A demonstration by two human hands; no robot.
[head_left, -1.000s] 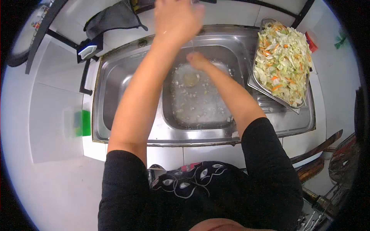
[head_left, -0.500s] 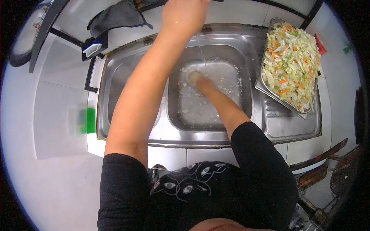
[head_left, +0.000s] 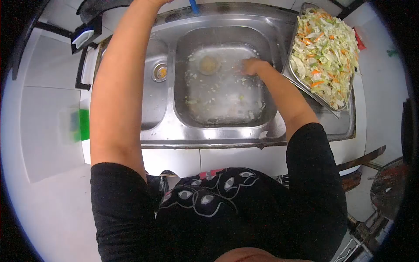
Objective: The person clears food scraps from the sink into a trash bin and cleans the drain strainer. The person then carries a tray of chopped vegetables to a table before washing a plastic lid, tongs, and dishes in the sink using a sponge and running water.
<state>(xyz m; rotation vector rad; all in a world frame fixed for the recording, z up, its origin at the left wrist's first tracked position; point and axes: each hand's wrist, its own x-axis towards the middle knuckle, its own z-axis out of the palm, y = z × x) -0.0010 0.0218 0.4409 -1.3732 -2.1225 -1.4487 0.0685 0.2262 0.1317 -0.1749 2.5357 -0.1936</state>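
The sink (head_left: 205,136) is silvery grey, and the water (head_left: 222,87) in it cloudy grey-white, flecked with whitish scraps (head_left: 251,115). On the sink's right side, the shredded vegetables (head_left: 323,56) are pale green and white, streaked with bright orange. A blue rod (head_left: 194,6) shows behind the sink, a vivid green block (head_left: 84,124) to its left. In front of the sink, the black shirt (head_left: 244,214) bears grey-white eyes, curling lines and some red. White tiles (head_left: 174,159) edge the sink's front.
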